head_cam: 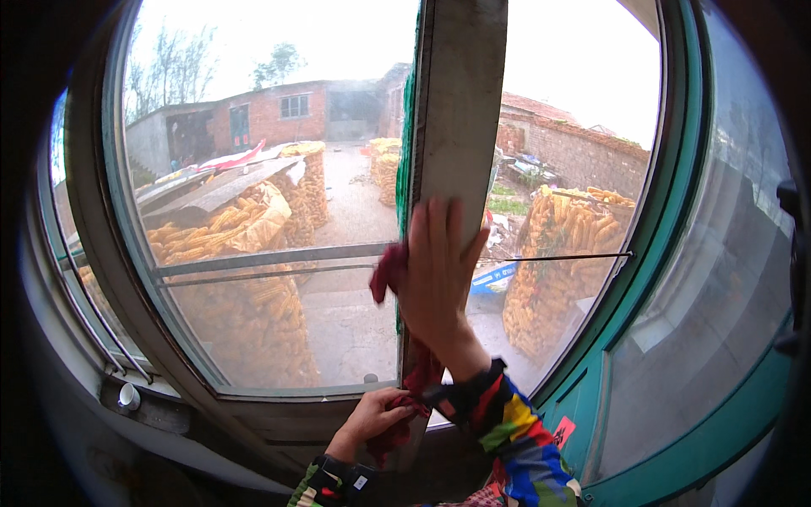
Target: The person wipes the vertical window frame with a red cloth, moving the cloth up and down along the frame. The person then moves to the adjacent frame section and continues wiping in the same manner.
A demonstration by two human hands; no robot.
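Note:
My right hand [437, 285] lies flat, fingers pointing up, against the pale upright stile [461, 108] of a glazed door. Its palm presses a dark red cloth [388, 274] to the stile, and part of the cloth sticks out on the left side. The cloth runs down behind the right wrist. Lower down, my left hand [370, 421] grips the hanging end of that same cloth between thumb and fingers. Left of the stile is a glass pane [355, 203] with a hazy surface. Green material [405, 139] shows along the stile's left edge.
A metal crossbar [279, 258] spans the left pane. A thin dark rod [564, 257] reaches the green door frame [633, 279] at right. A white cup [129, 397] lies on the sill at left. Outside stand netted stacks of corn cobs [557, 272] and a brick building [266, 114].

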